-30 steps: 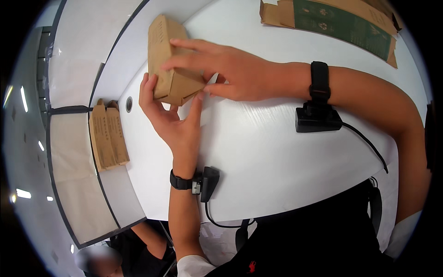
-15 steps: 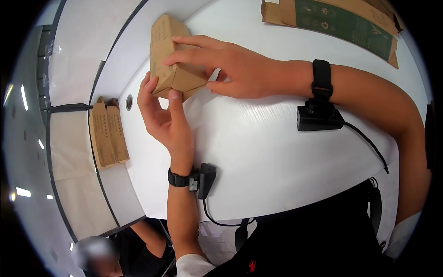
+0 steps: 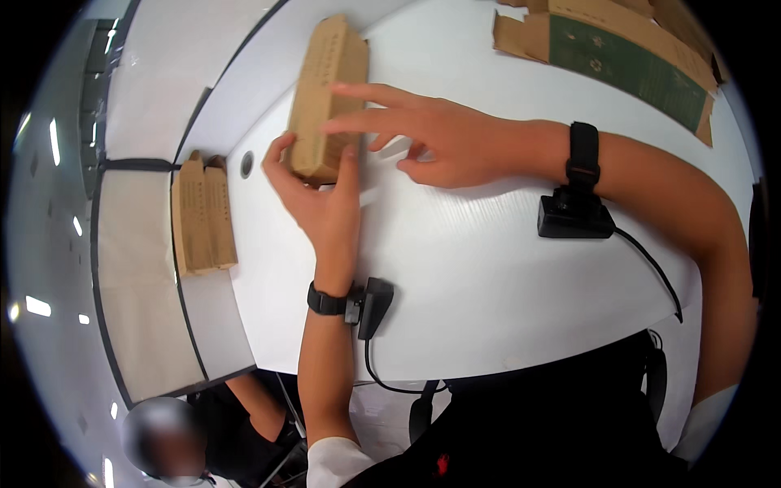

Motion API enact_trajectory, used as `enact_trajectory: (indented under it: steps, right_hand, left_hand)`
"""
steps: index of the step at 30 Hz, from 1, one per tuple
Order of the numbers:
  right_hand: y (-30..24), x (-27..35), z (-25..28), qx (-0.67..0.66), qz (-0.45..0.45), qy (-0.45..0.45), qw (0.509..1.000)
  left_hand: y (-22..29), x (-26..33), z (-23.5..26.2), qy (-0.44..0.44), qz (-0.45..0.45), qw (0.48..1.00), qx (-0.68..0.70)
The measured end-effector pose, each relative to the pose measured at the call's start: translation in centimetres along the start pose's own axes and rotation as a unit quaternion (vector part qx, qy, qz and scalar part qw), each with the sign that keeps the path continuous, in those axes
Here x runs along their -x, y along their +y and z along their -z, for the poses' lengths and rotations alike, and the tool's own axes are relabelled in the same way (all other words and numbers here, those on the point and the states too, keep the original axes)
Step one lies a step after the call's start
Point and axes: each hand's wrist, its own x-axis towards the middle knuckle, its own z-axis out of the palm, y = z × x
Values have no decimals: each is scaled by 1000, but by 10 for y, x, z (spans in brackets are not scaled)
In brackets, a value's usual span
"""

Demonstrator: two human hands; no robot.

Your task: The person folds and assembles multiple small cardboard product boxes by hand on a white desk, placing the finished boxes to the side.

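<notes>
A long brown cardboard box (image 3: pixel 316 102) with small dark print lies at the far left of the white table, close to the partition. My left hand (image 3: pixel 320 207) grips its near end, the thumb on the right side and the fingers on the left. To the right is my right hand (image 3: pixel 443 140), its fingers apart and the index and middle ones stretched across the box. Whether those fingertips press on the cardboard I cannot tell. A black strap with a small black device sits on each of my wrists.
Brown cardboard with a green panel (image 3: pixel 630 69) lies at the far right. Two brown boxes (image 3: pixel 203 215) stand by the left partition, near a round cable hole (image 3: pixel 246 165) in the table (image 3: pixel 472 285). Cables hang from the wrist devices. Another person (image 3: pixel 244 427) is at lower left.
The box's near end has turned away from view, so its long side shows more. My right hand has drawn back slightly to the right, off the near end. The whole view has shifted a little.
</notes>
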Motion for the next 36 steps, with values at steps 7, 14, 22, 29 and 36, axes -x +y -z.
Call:
enact_trajectory:
  steps: [7, 14, 22, 29, 36]
  right_hand:
    - [-5, 0, -1, -41, -50, -10, 998]
    - [-4, 2, 3, -37, -89, -28, 995]
    - [4, 0, 0, -22, -69, -45, 996]
    - [3, -3, -5, -18, -70, -49, 996]
    - [-1, -4, 2, -11, -74, -60, 995]
  left_hand:
    - [4, -13, 26, 24, 40, 997, -63]
    - [-4, -18, 127, 77, 13, 995, -53]
    - [-67, -43, 267, 299, -5, 916, -268]
    - [-103, -63, 305, 282, -26, 764, -580]
    - [-85, -71, 218, 239, -213, 773, -548]
